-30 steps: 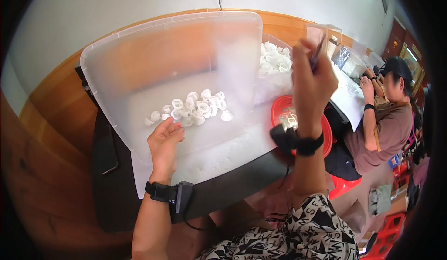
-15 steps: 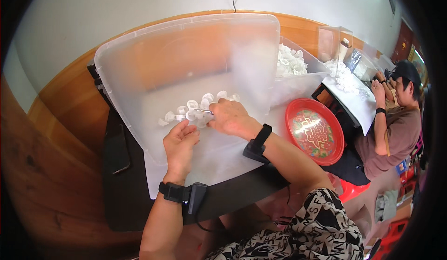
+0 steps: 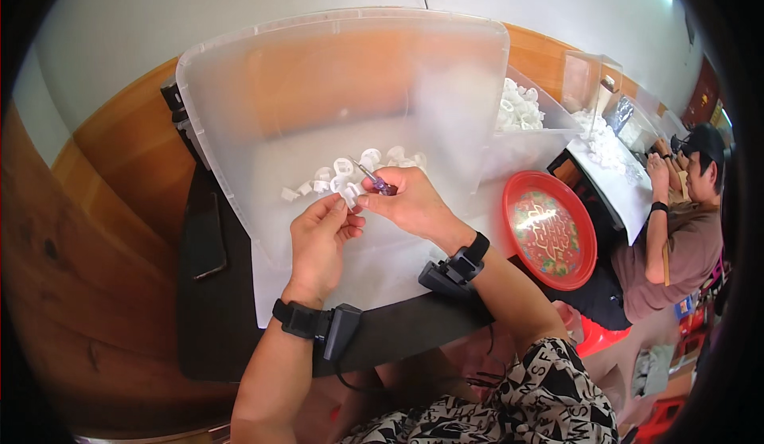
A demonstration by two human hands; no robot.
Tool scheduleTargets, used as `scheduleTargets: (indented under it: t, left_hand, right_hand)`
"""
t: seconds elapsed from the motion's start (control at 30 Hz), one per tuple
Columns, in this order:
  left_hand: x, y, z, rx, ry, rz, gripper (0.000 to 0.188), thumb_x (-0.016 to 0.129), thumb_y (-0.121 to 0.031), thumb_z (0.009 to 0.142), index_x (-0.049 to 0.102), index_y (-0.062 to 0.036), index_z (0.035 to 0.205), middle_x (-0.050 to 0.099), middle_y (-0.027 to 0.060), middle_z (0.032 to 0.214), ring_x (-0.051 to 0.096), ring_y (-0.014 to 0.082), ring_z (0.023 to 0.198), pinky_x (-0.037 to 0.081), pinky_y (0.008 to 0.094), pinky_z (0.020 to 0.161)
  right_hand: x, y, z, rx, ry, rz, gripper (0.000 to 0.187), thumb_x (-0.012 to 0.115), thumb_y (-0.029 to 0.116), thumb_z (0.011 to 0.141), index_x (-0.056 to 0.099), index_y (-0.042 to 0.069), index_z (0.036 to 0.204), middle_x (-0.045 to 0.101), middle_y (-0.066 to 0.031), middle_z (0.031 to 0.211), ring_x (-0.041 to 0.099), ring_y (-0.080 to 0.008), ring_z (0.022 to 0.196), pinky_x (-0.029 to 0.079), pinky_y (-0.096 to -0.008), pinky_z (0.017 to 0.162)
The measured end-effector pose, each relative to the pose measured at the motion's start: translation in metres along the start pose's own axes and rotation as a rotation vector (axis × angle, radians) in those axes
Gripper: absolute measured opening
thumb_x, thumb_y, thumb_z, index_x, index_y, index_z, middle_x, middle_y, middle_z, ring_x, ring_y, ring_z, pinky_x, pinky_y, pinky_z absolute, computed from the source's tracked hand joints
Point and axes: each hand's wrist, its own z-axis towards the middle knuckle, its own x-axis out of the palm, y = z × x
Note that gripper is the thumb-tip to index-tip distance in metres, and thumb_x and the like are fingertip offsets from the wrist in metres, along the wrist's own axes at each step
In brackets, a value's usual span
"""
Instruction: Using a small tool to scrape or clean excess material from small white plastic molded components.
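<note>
My left hand pinches a small white plastic part between thumb and fingertips. In my right hand is a small screwdriver with a dark purple handle; its metal shaft points up and to the left, above the part. The right thumb tip reaches the part's right side, though whether it grips it I cannot tell. Just beyond both hands lies a pile of similar round white plastic pieces, inside a large translucent plastic bin tipped with its opening toward me.
A dark phone-like slab lies on the black table at left. To the right are a red patterned round tray and a clear bin heaped with white parts. Beyond it, a co-worker sits at a white-covered table.
My left hand now pinches a white part, raised nearer me from the pile. The screwdriver has swung from lying nearly level to pointing up-left. The view has shifted slightly.
</note>
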Motion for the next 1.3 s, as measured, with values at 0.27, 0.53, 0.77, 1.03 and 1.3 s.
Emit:
scheduleTargets:
  t: [0.27, 0.53, 0.77, 1.03, 1.3]
  left_hand:
    - [-0.009, 0.009, 0.004, -0.007, -0.038, -0.022, 0.015, 0.057, -0.001, 0.082, 0.056, 0.0055, 0.096, 0.06, 0.0108, 0.085, 0.056, 0.0155, 0.069, 0.045, 0.0259, 0.06]
    - [-0.011, 0.007, 0.007, -0.022, -0.129, 0.046, 0.015, 0.053, 0.001, 0.082, 0.056, 0.0053, 0.097, 0.06, 0.0124, 0.086, 0.057, 0.0172, 0.071, 0.046, 0.0263, 0.062]
    - [-0.005, 0.004, 0.005, 0.268, -0.333, 0.363, 0.031, 0.054, 0.0, 0.083, 0.052, 0.0072, 0.113, 0.06, 0.0132, 0.095, 0.058, 0.0174, 0.079, 0.046, 0.0264, 0.065]
    - [0.0, 0.007, -0.002, 0.257, -0.009, 0.264, 0.025, 0.058, 0.001, 0.082, 0.058, 0.0043, 0.107, 0.062, 0.0093, 0.091, 0.058, 0.0157, 0.079, 0.046, 0.0265, 0.066]
    - [-0.001, 0.011, 0.0, 0.364, 0.017, 0.359, 0.027, 0.055, 0.009, 0.079, 0.059, 0.0034, 0.105, 0.061, 0.0091, 0.1, 0.057, 0.0144, 0.088, 0.047, 0.0262, 0.074]
  right_hand:
    - [0.003, -0.005, -0.008, 0.006, 0.007, -0.006, 0.018, 0.065, 0.016, 0.075, 0.06, -0.002, 0.075, 0.053, -0.001, 0.062, 0.043, -0.0067, 0.057, 0.036, -0.0259, 0.049]
    - [-0.003, 0.001, -0.01, 0.14, -0.099, 0.048, 0.017, 0.065, 0.014, 0.074, 0.062, -0.002, 0.076, 0.054, -0.0009, 0.061, 0.042, -0.0053, 0.054, 0.033, -0.0242, 0.046]
    - [-0.009, 0.008, -0.012, 0.238, 0.001, 0.467, 0.014, 0.063, 0.011, 0.077, 0.062, -0.002, 0.083, 0.055, -0.0015, 0.063, 0.04, -0.0052, 0.047, 0.03, -0.022, 0.042]
    - [-0.004, 0.01, -0.017, 0.182, 0.141, 0.448, 0.016, 0.063, 0.009, 0.078, 0.063, -0.001, 0.09, 0.054, -0.0004, 0.061, 0.041, -0.0049, 0.047, 0.03, -0.0214, 0.042]
    - [-0.003, 0.011, -0.019, -0.02, 0.022, 0.156, 0.007, 0.061, 0.004, 0.079, 0.061, -0.003, 0.082, 0.053, 0.0018, 0.064, 0.042, -0.0042, 0.057, 0.035, -0.0224, 0.048]
